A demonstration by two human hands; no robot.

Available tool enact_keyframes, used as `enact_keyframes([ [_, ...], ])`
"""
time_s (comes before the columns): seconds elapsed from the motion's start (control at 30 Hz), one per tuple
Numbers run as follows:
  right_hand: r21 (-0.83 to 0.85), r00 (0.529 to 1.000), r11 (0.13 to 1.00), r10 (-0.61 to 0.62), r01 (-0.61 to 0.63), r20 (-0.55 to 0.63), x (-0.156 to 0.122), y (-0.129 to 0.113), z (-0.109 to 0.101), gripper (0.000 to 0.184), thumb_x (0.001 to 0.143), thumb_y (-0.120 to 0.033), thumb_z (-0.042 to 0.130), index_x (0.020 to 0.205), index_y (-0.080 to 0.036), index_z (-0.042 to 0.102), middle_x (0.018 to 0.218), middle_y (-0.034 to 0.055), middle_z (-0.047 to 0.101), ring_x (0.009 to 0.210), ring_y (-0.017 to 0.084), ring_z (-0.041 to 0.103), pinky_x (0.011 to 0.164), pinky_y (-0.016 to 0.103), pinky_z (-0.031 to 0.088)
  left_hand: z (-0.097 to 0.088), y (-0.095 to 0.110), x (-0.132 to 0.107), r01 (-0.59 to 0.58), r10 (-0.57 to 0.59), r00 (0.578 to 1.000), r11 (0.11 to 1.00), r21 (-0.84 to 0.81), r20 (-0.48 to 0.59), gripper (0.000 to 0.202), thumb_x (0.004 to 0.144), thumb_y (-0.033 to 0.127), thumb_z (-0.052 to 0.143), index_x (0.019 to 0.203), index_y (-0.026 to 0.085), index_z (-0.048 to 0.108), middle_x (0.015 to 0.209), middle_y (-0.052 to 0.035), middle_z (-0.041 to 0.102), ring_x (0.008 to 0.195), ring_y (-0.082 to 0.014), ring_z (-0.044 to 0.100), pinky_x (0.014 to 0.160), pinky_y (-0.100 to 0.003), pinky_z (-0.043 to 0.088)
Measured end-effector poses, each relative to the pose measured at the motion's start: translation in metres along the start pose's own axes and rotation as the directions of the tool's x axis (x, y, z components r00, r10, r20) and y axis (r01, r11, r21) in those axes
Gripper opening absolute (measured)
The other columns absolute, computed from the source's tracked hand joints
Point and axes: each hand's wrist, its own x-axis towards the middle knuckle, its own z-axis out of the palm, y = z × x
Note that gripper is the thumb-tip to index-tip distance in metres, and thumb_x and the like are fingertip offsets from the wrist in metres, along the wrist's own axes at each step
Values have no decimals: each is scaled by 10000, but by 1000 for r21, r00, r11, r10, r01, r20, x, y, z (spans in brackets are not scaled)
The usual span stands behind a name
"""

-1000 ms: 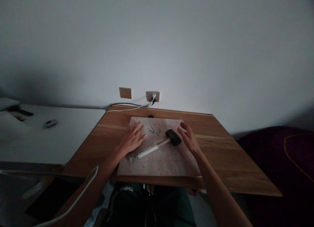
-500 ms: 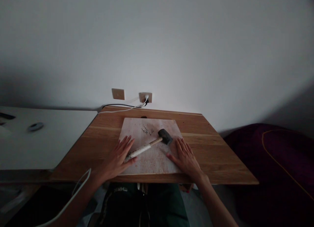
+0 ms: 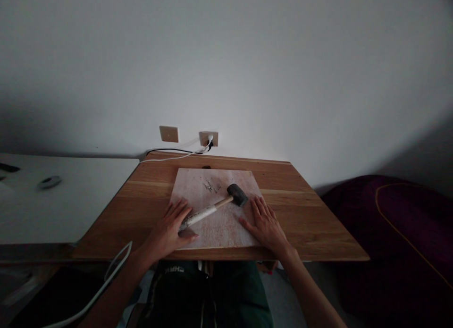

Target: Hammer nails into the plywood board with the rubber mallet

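For steady contact, both palms should be pressing evenly. The left hand [image 3: 169, 230] and right hand [image 3: 266, 225] are lying open, gripping nothing, on opposite sides of the board [image 3: 222, 229]. The mallet [image 3: 216, 205] is lying across the board, small fasteners [image 3: 210, 186] on its far half. Compared with one second ago, both hands are resting nearer the board's front edge.

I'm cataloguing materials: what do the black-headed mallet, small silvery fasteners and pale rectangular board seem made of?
Black-headed mallet: head probably rubber, dull and matte; handle likely wood, tan near the head, with a whitish, patchy covering I can't identify. Small silvery fasteners: likely shiny metal, given their glints. Pale rectangular board: perhaps wood, its finish streaky.
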Motion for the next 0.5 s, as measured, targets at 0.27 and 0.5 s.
enact_keyframes([
  [0.27, -40, 1000, 999, -2, 2, 0, 0, -1, 2, 894, 975, -759, 356, 1584, -106, 399, 1664, 206, 348, 1581, 331, 240, 1252, 527, 282, -6, -2, 1, -20, 19, 999, 999, 39, 33, 750, 836, 668, 717, 1421, 223, 571, 1606, -166, 463, 1492, -380, 423, 1231, -589, 360],
  [0.5, -104, 1000, 995, -3, 3, 8, 0, -3, 2, 883, 994, -746, 322, 1584, -92, 391, 1664, 202, 351, 1581, 326, 240, 1250, 509, 285, -11, 8, 11, -16, 8, 998, 991, 135, 58, 745, 801, 730, 707, 1305, 185, 647, 1521, -202, 534, 1419, -407, 495, 1185, -576, 412],
])
